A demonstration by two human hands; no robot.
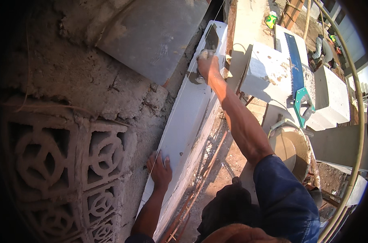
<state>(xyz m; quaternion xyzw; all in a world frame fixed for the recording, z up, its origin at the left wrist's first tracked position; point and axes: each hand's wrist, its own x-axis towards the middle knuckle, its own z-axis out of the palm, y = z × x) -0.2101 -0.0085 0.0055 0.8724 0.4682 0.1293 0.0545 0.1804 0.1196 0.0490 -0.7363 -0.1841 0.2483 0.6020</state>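
Note:
A long row of white lightweight block (180, 121) runs away from me, with a thin string stretched along its left side. Near its far end, my right hand (208, 65) is closed around the handle of what looks like a trowel (211, 38). The dark grey blade points away from me over the top of the block. Closer to me, my left hand (161, 172) rests on the block's left edge, fingers extended and holding nothing. Whether the blade touches the block is hard to tell.
To the left are a rough wall with patterned vent blocks (105, 156) and a grey board (155, 38). On the right stand white blocks (269, 69), a blue-bladed handsaw (296, 67), a bucket (289, 148) and a curved pole (360, 117). A person (324, 50) crouches far right.

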